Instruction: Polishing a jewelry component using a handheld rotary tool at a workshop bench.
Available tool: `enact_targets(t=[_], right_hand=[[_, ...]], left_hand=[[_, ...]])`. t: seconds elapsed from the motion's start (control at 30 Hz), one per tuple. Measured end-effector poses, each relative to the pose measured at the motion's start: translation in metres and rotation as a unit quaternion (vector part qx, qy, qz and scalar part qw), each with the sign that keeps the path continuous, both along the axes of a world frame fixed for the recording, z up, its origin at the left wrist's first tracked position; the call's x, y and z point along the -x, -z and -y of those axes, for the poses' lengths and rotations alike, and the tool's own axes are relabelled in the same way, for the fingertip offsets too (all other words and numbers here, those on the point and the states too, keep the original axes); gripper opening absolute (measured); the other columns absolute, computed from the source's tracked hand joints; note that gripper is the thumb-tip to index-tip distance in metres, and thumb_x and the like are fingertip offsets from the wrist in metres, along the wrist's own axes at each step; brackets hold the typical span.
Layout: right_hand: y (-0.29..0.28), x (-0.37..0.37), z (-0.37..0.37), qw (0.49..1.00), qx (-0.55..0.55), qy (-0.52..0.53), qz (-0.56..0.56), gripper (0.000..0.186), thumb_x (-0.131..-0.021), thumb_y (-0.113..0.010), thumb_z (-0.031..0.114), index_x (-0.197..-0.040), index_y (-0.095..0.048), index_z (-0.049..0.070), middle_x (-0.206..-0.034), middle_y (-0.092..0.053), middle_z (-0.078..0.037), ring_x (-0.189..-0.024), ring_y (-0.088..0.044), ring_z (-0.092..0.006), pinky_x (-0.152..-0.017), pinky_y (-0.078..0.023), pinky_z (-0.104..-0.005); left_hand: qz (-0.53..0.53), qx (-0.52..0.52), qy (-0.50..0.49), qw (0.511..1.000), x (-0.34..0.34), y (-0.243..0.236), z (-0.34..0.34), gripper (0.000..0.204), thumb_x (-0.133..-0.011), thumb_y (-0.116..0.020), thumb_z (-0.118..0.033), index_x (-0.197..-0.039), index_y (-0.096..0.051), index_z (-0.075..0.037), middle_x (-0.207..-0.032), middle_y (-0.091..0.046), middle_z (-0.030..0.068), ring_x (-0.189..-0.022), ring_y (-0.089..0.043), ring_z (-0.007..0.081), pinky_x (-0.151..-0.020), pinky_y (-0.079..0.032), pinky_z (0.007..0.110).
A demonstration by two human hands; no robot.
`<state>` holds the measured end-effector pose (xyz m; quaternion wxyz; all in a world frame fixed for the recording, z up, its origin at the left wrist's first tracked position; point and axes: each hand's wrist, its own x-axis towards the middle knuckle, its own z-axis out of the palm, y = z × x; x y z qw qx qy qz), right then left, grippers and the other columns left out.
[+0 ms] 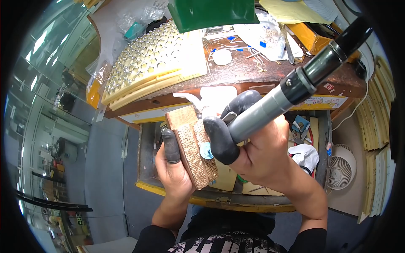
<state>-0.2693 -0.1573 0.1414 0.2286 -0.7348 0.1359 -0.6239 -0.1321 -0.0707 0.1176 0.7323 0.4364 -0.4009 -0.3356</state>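
A grey and black rotary handpiece lies in my right hand, whose fingers are wrapped round it. Its black rear end points to the upper right. A small blue disc shows at its working end, against or just over a brown wooden block with a rough golden face; whether they touch I cannot tell. My left hand grips that block from the left side, thumb along its edge. Black finger covers sit on my left thumb and on two digits of my right hand. The remaining left fingers are hidden behind the block.
Beyond my hands stands a wooden bench with a yellow board of several shiny small pieces, loose metal bits and a white round piece. A green lamp shade hangs above. Below is an open drawer; a white fan stands right.
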Motion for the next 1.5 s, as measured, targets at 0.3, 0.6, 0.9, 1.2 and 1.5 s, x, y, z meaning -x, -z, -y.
enact_targets(t=[0.3, 0.6, 0.9, 1.2, 1.5], right_hand=[[0.003, -0.003, 0.003, 1.0, 0.007, -0.006, 0.018, 0.013, -0.082, -0.076, 0.006, -0.079, -0.065, 0.0, -0.072, -0.061, -0.01, -0.058, -0.059, -0.0227, -0.053, -0.045, -0.0334], [0.001, -0.003, 0.0, 1.0, -0.005, 0.002, 0.015, 0.013, -0.082, -0.076, 0.006, -0.08, -0.065, -0.001, -0.072, -0.061, -0.01, -0.057, -0.059, -0.0231, -0.052, -0.045, -0.0336], [0.0, -0.005, 0.003, 0.999, 0.02, 0.003, 0.03, 0.015, -0.082, -0.076, 0.004, -0.078, -0.063, -0.001, -0.07, -0.06, -0.009, -0.056, -0.059, -0.0224, -0.051, -0.045, -0.0327], [-0.001, -0.004, -0.002, 1.0, -0.011, 0.005, 0.015, 0.016, -0.082, -0.077, 0.003, -0.076, -0.062, -0.001, -0.069, -0.06, -0.009, -0.056, -0.06, -0.0219, -0.051, -0.046, -0.0322], [0.003, -0.004, -0.003, 1.0, -0.024, 0.008, 0.006, 0.018, -0.081, -0.078, 0.004, -0.075, -0.062, -0.001, -0.069, -0.06, -0.01, -0.057, -0.061, -0.0222, -0.051, -0.047, -0.032]], left_hand=[[0.0, 0.001, 0.012, 1.0, -0.003, 0.002, 0.0, 0.052, -0.109, -0.041, -0.04, -0.128, -0.056, 0.007, -0.118, -0.065, 0.0165, -0.104, -0.066, 0.022, -0.093, -0.055, 0.036], [0.012, 0.012, 0.032, 0.999, -0.01, 0.01, -0.006, 0.052, -0.109, -0.04, -0.039, -0.129, -0.056, 0.007, -0.12, -0.065, 0.0162, -0.106, -0.066, 0.0221, -0.094, -0.054, 0.036], [0.023, -0.006, 0.012, 1.0, -0.008, 0.009, -0.005, 0.054, -0.109, -0.039, -0.041, -0.128, -0.057, 0.006, -0.119, -0.066, 0.0157, -0.106, -0.066, 0.0215, -0.093, -0.054, 0.035], [0.024, -0.003, 0.006, 1.0, -0.011, 0.012, -0.005, 0.052, -0.109, -0.039, -0.041, -0.122, -0.06, 0.005, -0.112, -0.067, 0.0132, -0.099, -0.066, 0.0189, -0.089, -0.055, 0.033], [0.02, -0.021, -0.02, 0.999, -0.011, 0.015, -0.006, 0.055, -0.109, -0.038, -0.042, -0.126, -0.058, 0.005, -0.116, -0.066, 0.0146, -0.103, -0.066, 0.0202, -0.092, -0.054, 0.034]])
